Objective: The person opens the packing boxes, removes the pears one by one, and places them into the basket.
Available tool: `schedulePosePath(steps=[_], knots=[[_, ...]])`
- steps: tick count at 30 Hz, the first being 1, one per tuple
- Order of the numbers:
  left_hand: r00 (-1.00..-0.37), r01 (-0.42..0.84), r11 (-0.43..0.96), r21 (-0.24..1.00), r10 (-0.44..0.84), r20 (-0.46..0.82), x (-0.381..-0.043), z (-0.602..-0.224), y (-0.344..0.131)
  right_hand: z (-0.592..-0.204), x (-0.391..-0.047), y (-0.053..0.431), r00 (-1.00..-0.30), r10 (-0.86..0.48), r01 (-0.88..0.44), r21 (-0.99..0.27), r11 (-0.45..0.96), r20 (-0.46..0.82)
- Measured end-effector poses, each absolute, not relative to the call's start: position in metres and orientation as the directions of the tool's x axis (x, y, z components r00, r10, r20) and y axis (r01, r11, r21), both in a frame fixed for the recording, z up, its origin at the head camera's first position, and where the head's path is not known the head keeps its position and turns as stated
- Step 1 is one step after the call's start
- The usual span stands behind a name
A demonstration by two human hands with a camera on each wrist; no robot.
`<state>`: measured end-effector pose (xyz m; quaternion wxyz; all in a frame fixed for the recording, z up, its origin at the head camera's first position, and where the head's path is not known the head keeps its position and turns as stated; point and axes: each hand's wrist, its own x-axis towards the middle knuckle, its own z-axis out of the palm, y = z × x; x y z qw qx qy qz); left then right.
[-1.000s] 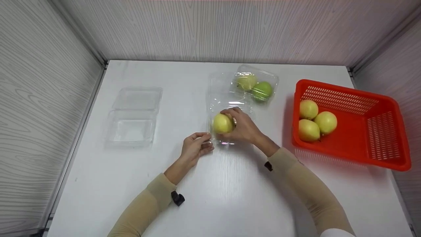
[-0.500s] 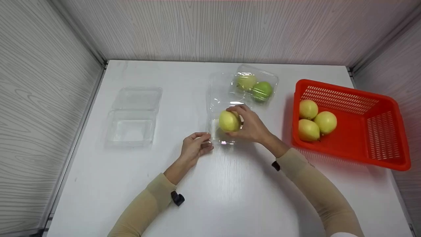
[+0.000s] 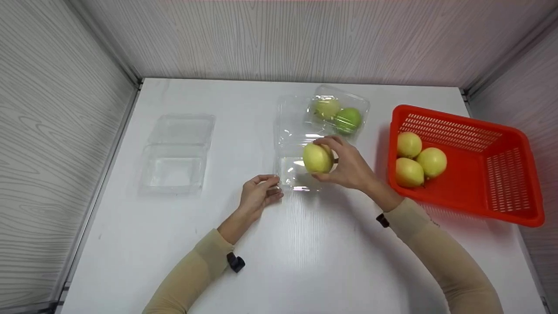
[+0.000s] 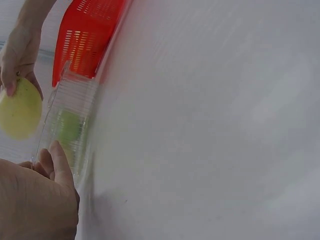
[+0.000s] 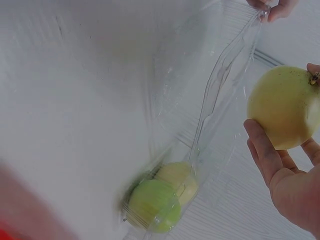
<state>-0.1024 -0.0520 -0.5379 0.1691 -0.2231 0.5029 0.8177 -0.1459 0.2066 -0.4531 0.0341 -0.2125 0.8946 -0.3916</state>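
A round yellow fruit [image 3: 317,158], with speckled skin and a dark stem, is gripped between the thumb and fingers of my right hand [image 3: 346,163]. It is held over the front half of an unfolded clear plastic clamshell box [image 3: 290,183]. In the left wrist view, the fruit [image 4: 20,110] shows its stem near the right hand's fingertips. My left hand [image 3: 257,196] pinches the box's front left edge with thumb and fingers; the right wrist view shows these fingers [image 5: 280,9] at the rim. No fruit shows inside this box.
Behind, a closed clear box [image 3: 362,102] holds a yellow fruit [image 3: 326,107] and a green one [image 3: 347,120]. A red basket [image 3: 462,207] with three yellow fruits [image 3: 431,162] stands right. Another unfolded clear box [image 3: 174,172] lies left. Walls border the white table [image 3: 279,261].
My right hand has lifted the fruit from the box's front half and moved it to the right, uncovering more of the box. The left hand has stayed at the box's edge.
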Motion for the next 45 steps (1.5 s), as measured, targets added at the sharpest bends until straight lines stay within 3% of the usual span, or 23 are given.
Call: schedulePosePath(steps=[20,33,45], knots=[[-0.855,-0.487,-0.416,0.768,0.048,-0.516,-0.103,-0.54,-0.053,-0.416,-0.132,0.258,-0.927,-0.355,-0.343,-0.669,0.659,0.126],[-0.852,-0.492,-0.417,0.764,0.049,-0.521,-0.102,-0.54,-0.053,-0.392,-0.125,0.302,-0.961,-0.259,-0.268,-0.573,0.775,0.099],[-0.851,-0.496,-0.404,0.769,0.052,-0.522,-0.1,-0.539,-0.055,-0.378,-0.126,0.344,-0.984,-0.171,-0.174,-0.564,0.808,0.058]])
